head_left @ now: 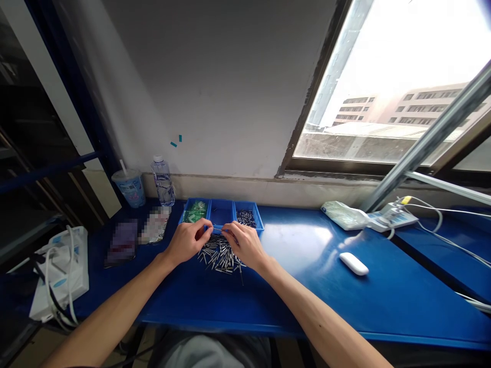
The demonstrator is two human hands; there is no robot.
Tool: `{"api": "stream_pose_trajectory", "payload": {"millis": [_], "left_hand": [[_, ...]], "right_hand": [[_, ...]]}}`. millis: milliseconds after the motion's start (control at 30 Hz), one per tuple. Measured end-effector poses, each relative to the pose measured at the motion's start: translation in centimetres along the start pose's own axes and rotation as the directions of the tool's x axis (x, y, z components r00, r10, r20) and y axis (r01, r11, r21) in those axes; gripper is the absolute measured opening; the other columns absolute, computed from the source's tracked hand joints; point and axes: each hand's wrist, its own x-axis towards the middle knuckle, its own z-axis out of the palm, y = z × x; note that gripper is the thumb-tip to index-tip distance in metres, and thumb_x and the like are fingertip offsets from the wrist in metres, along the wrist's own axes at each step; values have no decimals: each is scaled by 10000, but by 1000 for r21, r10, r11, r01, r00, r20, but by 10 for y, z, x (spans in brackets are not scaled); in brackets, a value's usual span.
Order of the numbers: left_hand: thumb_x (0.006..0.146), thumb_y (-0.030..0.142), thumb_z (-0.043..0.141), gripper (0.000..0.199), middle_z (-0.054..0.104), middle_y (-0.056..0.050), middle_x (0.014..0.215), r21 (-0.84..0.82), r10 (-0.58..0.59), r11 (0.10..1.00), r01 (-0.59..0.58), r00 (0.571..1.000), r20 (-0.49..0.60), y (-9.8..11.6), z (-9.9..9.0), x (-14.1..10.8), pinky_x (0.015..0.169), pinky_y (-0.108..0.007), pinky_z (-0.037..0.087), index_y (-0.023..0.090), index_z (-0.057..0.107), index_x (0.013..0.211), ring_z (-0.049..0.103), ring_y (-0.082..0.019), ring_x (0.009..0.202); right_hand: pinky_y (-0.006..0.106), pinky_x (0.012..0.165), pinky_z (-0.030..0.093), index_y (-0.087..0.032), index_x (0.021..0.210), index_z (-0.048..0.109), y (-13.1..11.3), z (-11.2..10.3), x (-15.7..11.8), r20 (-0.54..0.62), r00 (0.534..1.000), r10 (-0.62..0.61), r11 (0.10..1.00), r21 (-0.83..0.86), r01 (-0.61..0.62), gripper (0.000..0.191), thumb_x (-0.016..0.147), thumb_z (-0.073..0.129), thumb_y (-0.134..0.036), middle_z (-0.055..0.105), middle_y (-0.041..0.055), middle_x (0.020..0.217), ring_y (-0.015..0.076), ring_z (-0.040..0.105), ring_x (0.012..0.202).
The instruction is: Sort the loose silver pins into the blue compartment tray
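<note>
My left hand [190, 239] is closed in a pinch, its fingertips at the front lip of the middle blue bin [221, 210]. Facing it, my right hand [244, 244] also pinches at that lip, a short gap away. What the fingertips hold is too small to make out. Under and between my hands lies a loose pile of silver pop rivets [221, 258], partly covered by my right hand. The left blue bin [181, 217] contains green-looking packets [195, 212]. In the right blue bin [260, 217] are small dark metal pieces [245, 218].
A water bottle [163, 181] and a lidded cup [129, 186] stand at the back left, near two blurred flat items. White power strips [63, 276] with cables lie far left and far right. A white mouse-like object [353, 263] and a plastic bag [345, 215] rest on the right.
</note>
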Motion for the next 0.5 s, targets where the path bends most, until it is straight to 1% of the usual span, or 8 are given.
{"api": "stream_pose_trajectory", "payload": {"millis": [167, 267, 500], "left_hand": [[1054, 335, 513, 188, 561, 58, 629, -65, 2, 998, 1, 999, 43, 3, -2, 0, 610, -249, 393, 203, 642, 1015, 526, -117, 551], [1059, 331, 495, 197, 581, 49, 664, -76, 5, 997, 0, 998, 67, 3, -1, 0, 617, -250, 392, 197, 633, 1015, 534, -118, 576], [1075, 340, 452, 245, 571, 41, 668, -87, 29, 996, -18, 992, 125, 1, 1, 0, 599, -255, 367, 188, 623, 987, 513, -122, 571]], "right_hand": [[281, 638, 443, -206, 1081, 631, -1, 1, -1, 1, 1000, 1, 1000, -5, -1, 248, 1134, 413, -313, 716, 45, 890, 161, 646, 678], [277, 637, 440, -201, 1087, 621, -2, 1, -1, -4, 1000, -3, 1000, -3, 3, 255, 1138, 400, -316, 716, 50, 906, 159, 646, 679], [273, 632, 437, -192, 1078, 620, -6, 1, 0, 35, 999, -2, 1000, 4, 2, 298, 1148, 360, -319, 703, 53, 897, 158, 637, 681]]}}
